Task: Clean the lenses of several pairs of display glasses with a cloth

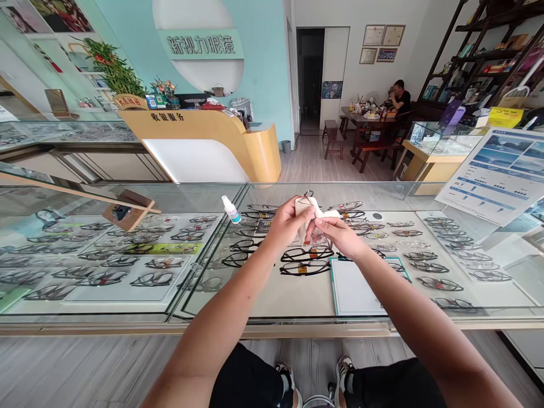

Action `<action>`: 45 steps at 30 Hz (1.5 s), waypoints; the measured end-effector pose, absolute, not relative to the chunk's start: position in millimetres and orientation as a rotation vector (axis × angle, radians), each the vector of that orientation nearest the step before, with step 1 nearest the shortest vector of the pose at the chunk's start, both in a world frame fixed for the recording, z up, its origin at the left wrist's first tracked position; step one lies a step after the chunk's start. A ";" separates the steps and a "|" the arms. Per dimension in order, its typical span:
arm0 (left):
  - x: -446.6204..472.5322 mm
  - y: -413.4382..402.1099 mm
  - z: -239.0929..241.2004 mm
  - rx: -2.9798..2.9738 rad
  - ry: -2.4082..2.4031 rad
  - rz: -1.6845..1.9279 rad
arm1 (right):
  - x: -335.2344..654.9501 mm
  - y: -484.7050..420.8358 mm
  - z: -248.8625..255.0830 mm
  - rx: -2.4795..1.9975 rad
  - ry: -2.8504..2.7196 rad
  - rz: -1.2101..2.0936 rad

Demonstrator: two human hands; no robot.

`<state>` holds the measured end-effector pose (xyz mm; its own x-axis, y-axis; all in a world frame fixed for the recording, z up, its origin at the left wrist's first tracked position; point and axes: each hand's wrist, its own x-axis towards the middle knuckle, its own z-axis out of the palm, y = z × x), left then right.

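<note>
My left hand [291, 220] is closed on a cream-coloured cleaning cloth [305, 207], its thumb pressed on the front. Close beside it, the fingers of my right hand [336, 231] pinch the same cloth. A thin, dark curved piece [308, 194], perhaps part of a pair of glasses, sticks up above the cloth; the rest is wrapped or hidden. Both hands are above a glass display counter [263, 303]. Several dark-framed eyeglasses [305, 267] lie below them in the case. To the left, a small white spray bottle [230, 209] stands on the glass.
A wooden stand [130, 209] sits on the left counter. A printed sheet [495, 173] rises at the right. Under the glass near my right forearm is a white board with a teal edge [357, 289]. Farther back, a person [400, 97] sits at a table.
</note>
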<state>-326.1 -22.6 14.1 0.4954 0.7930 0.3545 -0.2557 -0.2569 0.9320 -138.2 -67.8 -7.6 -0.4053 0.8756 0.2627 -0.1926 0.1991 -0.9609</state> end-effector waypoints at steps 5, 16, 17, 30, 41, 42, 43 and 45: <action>-325.1 -18.2 9.5 1.494 0.610 1.272 | -141.2 -71.3 -3.8 -0.681 -1.546 1.369; -332.6 -11.0 13.4 1.370 0.490 1.058 | -135.2 -71.3 4.7 -0.718 -1.577 1.239; -332.5 -11.6 12.8 1.380 0.496 1.057 | -135.4 -71.3 4.8 -0.729 -1.597 1.225; -335.2 -13.9 10.7 1.431 0.542 1.046 | -135.0 -69.7 5.2 -0.742 -1.537 1.162; -324.0 -28.6 21.0 1.461 0.546 1.106 | -138.6 -68.6 2.4 -0.712 -1.547 1.122; -323.5 -28.7 20.7 1.461 0.549 1.121 | -138.4 -69.0 3.2 -0.720 -1.545 1.121; -323.4 -28.5 20.3 1.462 0.552 1.126 | -138.2 -69.3 3.9 -0.733 -1.545 1.118; -324.2 -27.6 19.8 1.464 0.557 1.111 | -137.3 -69.9 5.2 -0.760 -1.548 1.111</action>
<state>-324.2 -27.6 19.8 0.4379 0.8404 0.3193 -0.2461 -0.2295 0.9417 -137.3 -69.9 5.2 -0.2620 0.8889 0.3757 -0.0712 0.3704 -0.9261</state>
